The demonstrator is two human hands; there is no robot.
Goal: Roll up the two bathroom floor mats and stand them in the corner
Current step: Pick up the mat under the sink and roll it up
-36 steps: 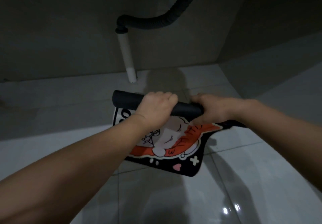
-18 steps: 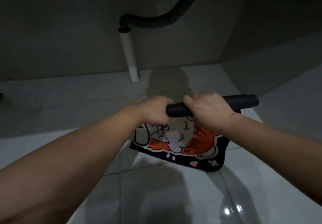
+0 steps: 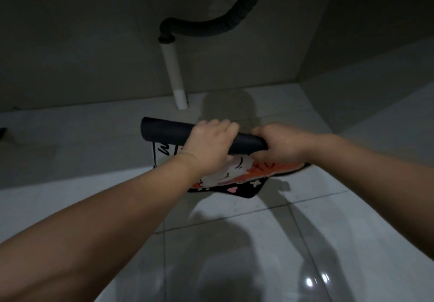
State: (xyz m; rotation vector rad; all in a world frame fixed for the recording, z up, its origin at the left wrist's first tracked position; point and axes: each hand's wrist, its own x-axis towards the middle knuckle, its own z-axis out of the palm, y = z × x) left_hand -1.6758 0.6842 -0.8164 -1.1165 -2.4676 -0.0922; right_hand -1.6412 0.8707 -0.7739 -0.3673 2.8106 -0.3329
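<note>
One floor mat (image 3: 244, 184), black-backed with a white and orange cartoon print, is partly rolled into a dark tube (image 3: 164, 131) held above the tiled floor. My left hand (image 3: 209, 142) grips the roll near its middle. My right hand (image 3: 281, 144) grips the roll's right end. The unrolled part hangs down below my hands, print side facing me. A second mat is not in view.
A white drain pipe (image 3: 175, 76) with a black corrugated hose (image 3: 218, 26) comes down to the floor just behind the roll. Grey walls meet in a corner (image 3: 305, 67) at the back right. Glossy white floor tiles (image 3: 234, 254) lie below.
The roll has shifted back to the left, its free end now sticking out left of my left hand. Less of the printed mat hangs below than one second ago.
</note>
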